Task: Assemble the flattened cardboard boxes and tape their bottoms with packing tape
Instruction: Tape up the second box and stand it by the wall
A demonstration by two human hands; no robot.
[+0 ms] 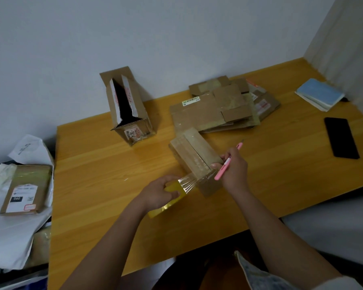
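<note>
A small assembled cardboard box (194,155) lies on the wooden table (96,164), with clear tape along its closed seam. My left hand (159,192) grips a yellow roll of packing tape (166,203) just left of the box's near end. A stretched strip of tape (189,182) runs from the roll to the box. My right hand (233,171) holds a pink utility knife (228,162) against the box's near end, its thumb touching the cardboard. A pile of flattened boxes (222,105) lies behind.
A taller assembled box (128,107) with open top flaps stands at the back left. A black phone (341,137) and a blue notebook (320,94) lie at the right. Off the table's left edge, a labelled parcel (25,189) rests on white mailer bags.
</note>
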